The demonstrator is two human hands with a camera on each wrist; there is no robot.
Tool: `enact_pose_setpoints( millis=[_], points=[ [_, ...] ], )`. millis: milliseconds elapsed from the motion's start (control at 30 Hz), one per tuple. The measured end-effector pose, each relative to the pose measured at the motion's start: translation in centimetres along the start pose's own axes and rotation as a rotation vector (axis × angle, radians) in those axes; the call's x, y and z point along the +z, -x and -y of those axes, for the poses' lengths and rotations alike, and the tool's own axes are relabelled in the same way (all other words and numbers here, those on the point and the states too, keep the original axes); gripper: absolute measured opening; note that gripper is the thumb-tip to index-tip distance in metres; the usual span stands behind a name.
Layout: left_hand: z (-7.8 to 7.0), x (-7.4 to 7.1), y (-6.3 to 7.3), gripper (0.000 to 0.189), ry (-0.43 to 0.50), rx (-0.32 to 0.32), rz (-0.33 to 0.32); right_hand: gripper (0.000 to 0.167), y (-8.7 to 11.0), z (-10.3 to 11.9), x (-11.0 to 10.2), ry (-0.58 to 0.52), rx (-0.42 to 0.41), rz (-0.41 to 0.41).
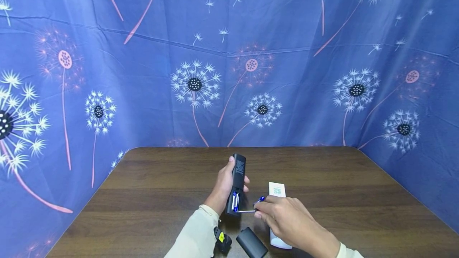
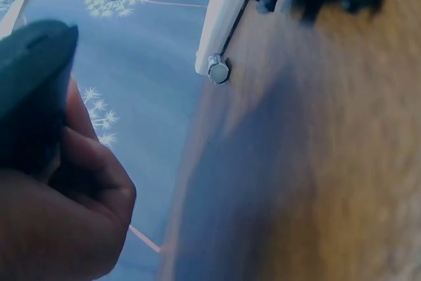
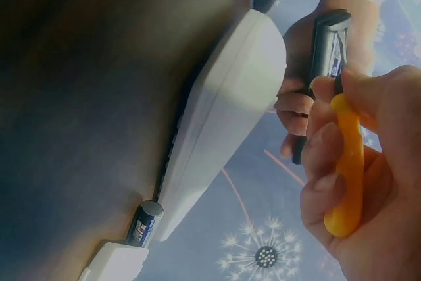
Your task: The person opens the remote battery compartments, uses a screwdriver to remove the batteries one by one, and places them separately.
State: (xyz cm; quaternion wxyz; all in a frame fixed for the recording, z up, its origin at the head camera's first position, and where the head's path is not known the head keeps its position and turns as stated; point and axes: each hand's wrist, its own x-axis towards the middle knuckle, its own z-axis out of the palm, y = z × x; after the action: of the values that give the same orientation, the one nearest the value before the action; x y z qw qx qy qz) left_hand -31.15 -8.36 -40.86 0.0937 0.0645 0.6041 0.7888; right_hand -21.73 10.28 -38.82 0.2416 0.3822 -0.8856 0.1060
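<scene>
My left hand [image 1: 224,182] grips a black remote control [image 1: 239,172], back side up, its open battery compartment towards me. Blue-and-white batteries [image 1: 235,201] lie inside. My right hand [image 1: 287,218] holds a screwdriver by its orange handle [image 3: 348,169], fingers curled round it. Its thin metal shaft [image 1: 245,211] reaches left to the compartment's lower end, tip right at the batteries. Beneath the right hand lies a white remote-like device [image 1: 280,243], partly hidden in the head view. A loose blue battery [image 3: 145,222] lies beside its end. The black battery cover [image 1: 252,243] rests near the front.
Everything lies on a brown wooden table [image 1: 161,194]. A small white piece [image 3: 115,262] is next to the loose battery in the right wrist view. A black wrist camera [image 1: 223,241] sits on my left sleeve. Blue dandelion-print cloth [image 1: 222,90] hangs behind the table.
</scene>
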Motion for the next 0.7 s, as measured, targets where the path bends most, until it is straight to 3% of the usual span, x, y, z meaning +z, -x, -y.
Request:
enact_pose_setpoints(
  millis=[300,700],
  points=[
    [0.18,0.1,-0.06,0.067,-0.016,-0.039,-0.069,0.007,-0.05,0.08,-0.04,0.02,0.025,-0.011],
    [0.24,-0.05,0.23,0.069,-0.011,-0.089,-0.047,0.004,-0.04,0.28,-0.05,0.019,0.033,-0.025]
  ],
)
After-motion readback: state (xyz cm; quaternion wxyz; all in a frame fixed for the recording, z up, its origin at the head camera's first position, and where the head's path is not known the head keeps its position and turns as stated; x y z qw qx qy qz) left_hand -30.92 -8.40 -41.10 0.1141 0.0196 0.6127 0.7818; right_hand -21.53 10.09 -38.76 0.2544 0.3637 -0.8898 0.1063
